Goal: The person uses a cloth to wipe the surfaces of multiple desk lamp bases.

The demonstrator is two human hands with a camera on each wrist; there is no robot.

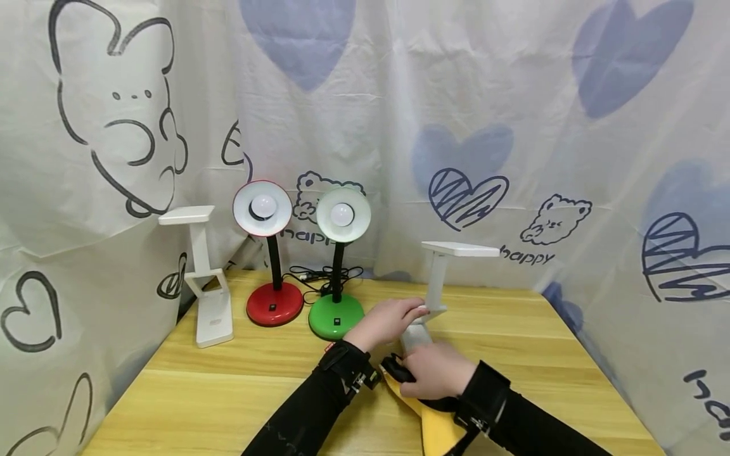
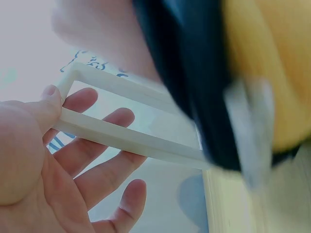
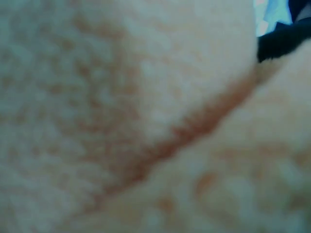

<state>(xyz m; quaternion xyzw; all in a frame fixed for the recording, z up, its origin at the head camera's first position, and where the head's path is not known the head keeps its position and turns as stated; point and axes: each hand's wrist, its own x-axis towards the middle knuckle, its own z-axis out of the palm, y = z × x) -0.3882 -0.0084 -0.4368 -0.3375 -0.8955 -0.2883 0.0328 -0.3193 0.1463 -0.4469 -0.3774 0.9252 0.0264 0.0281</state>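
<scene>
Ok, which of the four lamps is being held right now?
The rightmost white lamp, with the left grip on its lower stem; the red lamp, green lamp and far-left white lamp stand untouched.

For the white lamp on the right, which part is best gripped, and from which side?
I'd grip the open frame low on the white lamp, coming from the left as the left hand does. Its slim bars leave a gap, so a grasp can likely close around one. The flat head juts out on top, and the right hand covers part of the base.
</scene>
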